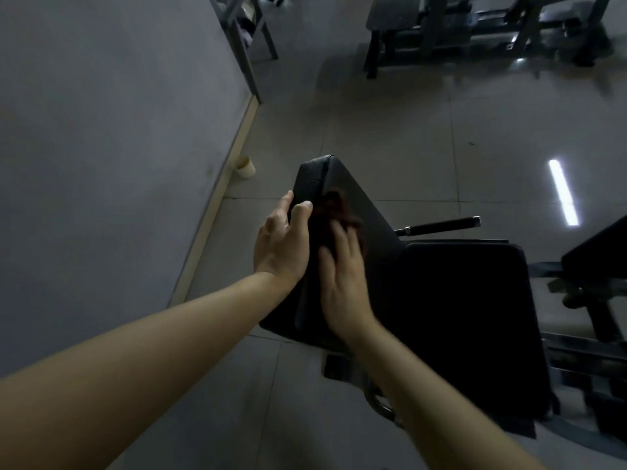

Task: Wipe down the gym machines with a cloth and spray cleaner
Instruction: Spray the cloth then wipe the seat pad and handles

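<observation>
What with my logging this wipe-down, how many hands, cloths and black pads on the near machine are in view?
Hands: 2 (left hand, right hand)
Cloths: 1 (cloth, dark, under the right hand)
Black pads: 2 (sloped pad, flat pad)
Total: 5

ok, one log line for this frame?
step: wiping pad | left hand: grips pad edge | right hand: presses cloth flat on pad top

No readable text, labels or numbers. The black pad (342, 184) is plain; the machine (441, 32) beyond it is too blurred to read.
</observation>
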{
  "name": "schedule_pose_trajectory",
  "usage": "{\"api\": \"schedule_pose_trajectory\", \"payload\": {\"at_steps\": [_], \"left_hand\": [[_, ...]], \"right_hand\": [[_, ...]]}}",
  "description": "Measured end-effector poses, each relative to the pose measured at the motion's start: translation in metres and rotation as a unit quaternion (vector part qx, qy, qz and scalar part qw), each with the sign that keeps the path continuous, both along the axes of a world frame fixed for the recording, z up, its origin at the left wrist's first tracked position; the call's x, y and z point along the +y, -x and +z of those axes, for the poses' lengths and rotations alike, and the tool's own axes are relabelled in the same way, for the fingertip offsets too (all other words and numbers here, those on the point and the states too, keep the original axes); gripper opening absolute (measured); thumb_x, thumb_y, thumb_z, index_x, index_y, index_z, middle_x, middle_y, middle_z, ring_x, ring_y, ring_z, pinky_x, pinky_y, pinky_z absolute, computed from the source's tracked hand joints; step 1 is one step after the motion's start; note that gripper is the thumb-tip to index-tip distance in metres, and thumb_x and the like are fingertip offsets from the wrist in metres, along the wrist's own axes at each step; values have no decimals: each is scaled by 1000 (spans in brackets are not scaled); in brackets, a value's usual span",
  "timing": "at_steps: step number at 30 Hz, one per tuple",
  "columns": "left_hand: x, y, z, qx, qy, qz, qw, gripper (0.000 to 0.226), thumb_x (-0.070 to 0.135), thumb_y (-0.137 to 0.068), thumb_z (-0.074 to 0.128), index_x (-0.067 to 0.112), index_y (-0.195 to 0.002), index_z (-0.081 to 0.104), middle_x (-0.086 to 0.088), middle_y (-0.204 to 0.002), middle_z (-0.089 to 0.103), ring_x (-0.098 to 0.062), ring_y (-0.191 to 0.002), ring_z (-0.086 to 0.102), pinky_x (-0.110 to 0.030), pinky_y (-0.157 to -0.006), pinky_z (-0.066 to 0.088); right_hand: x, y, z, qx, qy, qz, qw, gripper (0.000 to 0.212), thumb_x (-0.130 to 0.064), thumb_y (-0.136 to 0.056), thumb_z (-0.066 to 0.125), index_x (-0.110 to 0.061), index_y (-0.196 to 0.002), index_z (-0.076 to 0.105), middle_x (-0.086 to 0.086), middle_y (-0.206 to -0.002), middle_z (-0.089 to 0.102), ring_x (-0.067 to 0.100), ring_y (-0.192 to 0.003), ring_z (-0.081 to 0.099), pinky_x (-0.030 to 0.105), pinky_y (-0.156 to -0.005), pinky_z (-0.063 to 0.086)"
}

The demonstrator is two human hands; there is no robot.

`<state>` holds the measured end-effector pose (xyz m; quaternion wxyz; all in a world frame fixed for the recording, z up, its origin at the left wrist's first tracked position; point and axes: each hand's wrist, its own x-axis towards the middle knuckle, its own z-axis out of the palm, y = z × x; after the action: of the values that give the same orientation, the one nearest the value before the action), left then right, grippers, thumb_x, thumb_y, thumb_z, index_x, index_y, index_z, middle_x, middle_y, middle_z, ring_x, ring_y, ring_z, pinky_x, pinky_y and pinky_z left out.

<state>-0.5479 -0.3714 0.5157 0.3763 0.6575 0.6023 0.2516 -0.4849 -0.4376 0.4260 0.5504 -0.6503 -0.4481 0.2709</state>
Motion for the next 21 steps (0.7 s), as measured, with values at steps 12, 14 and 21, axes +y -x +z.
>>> {"api": "schedule_pose_trajectory", "payload": {"at_steps": [12, 14, 21], "left_hand": [[2, -1, -4, 40, -18, -15, 999, 77, 59, -85, 34, 29, -155, 40, 0, -141, 58, -20, -127, 53, -49, -105, 45], [-1, -2, -1, 39, -20, -13, 999, 77, 60, -84, 34, 28, -154, 41, -2, -142, 58, -22, -128, 53, -49, -105, 45], [-2, -1, 0, 20, -28, -3, 999, 80, 69, -78, 30, 29, -142, 56, 2, -130, 67, -18, -122, 59, -46, -105, 46]], "right_hand": [[59, -72, -85, 182, 104, -115, 971, 49, -28, -106, 38, -15, -153, 37, 10, -156, 39, 24, -145, 36, 46, -121, 28], [31, -45, -67, 176, 106, -108, 973, 52, -25, -105, 39, -9, -154, 33, 14, -157, 36, 28, -146, 33, 46, -122, 26], [24, -21, 14, 40, -87, 13, 995, 22, -20, -106, 42, -13, -111, 62, 5, -106, 67, 21, -99, 65, 40, -88, 51]]}}
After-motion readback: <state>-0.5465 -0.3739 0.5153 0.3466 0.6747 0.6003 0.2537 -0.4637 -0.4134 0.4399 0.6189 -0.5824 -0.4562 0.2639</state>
